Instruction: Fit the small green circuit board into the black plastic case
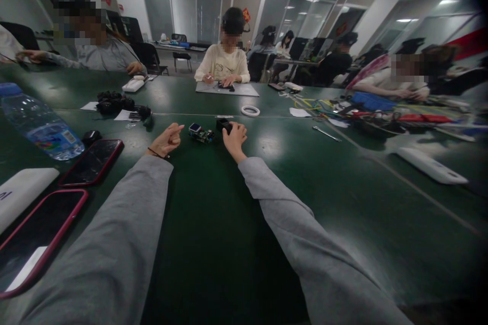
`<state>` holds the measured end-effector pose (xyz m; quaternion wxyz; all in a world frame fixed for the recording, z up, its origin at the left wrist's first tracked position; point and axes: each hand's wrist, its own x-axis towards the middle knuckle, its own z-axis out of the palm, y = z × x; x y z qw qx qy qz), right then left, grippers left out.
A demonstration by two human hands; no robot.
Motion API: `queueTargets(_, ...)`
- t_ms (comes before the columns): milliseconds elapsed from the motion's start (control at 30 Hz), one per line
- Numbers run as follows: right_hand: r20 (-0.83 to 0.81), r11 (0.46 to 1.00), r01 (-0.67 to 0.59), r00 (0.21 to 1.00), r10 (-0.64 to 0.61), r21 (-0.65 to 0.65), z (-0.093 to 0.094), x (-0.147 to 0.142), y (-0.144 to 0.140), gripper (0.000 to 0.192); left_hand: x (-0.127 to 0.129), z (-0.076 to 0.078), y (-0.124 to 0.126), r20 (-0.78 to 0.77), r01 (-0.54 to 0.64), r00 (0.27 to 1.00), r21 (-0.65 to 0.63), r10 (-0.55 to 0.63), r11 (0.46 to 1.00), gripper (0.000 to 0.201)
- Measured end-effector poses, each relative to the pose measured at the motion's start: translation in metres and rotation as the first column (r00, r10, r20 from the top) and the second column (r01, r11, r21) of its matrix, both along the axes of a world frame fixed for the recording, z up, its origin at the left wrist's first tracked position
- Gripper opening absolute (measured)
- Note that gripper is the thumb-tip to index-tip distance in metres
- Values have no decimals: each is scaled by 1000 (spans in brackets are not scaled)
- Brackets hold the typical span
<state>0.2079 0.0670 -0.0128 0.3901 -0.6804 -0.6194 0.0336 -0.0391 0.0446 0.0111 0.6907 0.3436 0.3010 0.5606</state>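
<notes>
My right hand (236, 139) has its fingers around a small black box-shaped housing (222, 124) at the table's middle. To the left of the housing, a small circuit board assembly (204, 135) lies on the green table, with a square, silver-edged part on its left end. My left hand (168, 140) is left of the board and apart from it. Its fingers are curled in, with the thumb and index finger close together. Whether anything small is between them cannot be made out.
On the left are a water bottle (46, 124), a red-edged phone (93, 162), a second phone (38, 238) and a white power bank (23, 190). Beyond my hands lies a white tape ring (250, 110). A wrench (327, 133) and tangled cables (320, 105) lie right. Across sits a person (224, 63).
</notes>
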Motion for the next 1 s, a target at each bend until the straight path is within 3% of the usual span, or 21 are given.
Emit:
queueTargets(133,12,978,24,1000,-27,208,10,-3,-16,39,1,1,-13,-11,66,998,-24,-66,998,53)
queueTargets(200,133,959,-83,990,48,271,16,-6,-28,41,-2,0,-20,-4,122,993,-35,-122,992,51)
queueTargets(333,440,874,-453,830,341,177,19,-14,-45,43,-7,-4,-33,56,202,978,-13,-201,979,49)
queueTargets(433,496,825,-561,736,461,65,12,-17,-46,44,-4,-5,-41,76,238,969,-12,-237,971,50)
queueTargets(600,481,822,-567,735,477,50,5,-13,-48,44,6,-4,-57,108,251,963,-28,-246,968,48)
queueTargets(767,462,852,-522,767,445,46,9,-8,-78,39,22,-2,-85,123,237,966,-56,-229,970,43)
queueTargets(1000,456,889,-456,802,386,50,14,-7,-121,38,23,8,-122,264,-72,964,94,45,993,49)
